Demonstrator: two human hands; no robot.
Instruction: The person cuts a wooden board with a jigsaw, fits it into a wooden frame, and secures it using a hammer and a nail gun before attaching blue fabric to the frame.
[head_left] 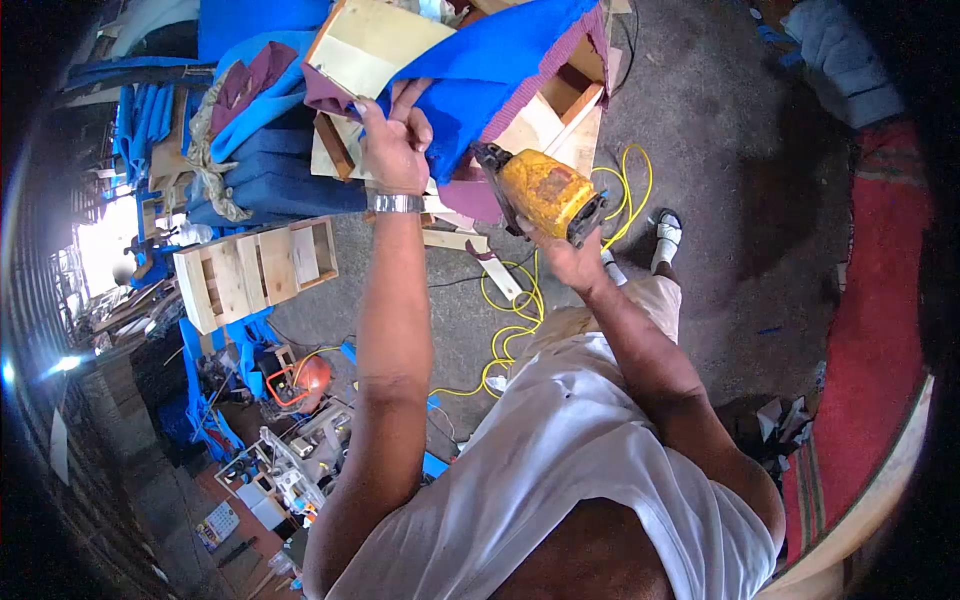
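Observation:
My left hand (396, 150) is closed on the edge of blue fabric (470, 80), close to a maroon strip (330, 95) beside the thumb. This fabric is draped over a wooden frame (540, 125), with more maroon trim along its right side. In my right hand (568, 252) is a worn yellow pneumatic staple gun (548, 188), the fingers wrapped round its grip. Its black nose points up and left, close to the lower edge of the blue fabric. Part of the grip is hidden behind the tool's body.
A yellow air hose (500, 340) coils over the concrete floor below the frame. To the left lie a slatted wooden frame (262, 268) and stacked dark blue cushions (275, 185). An orange round tank (312, 376) sits lower left. Red cloth (875, 320) runs down the right side.

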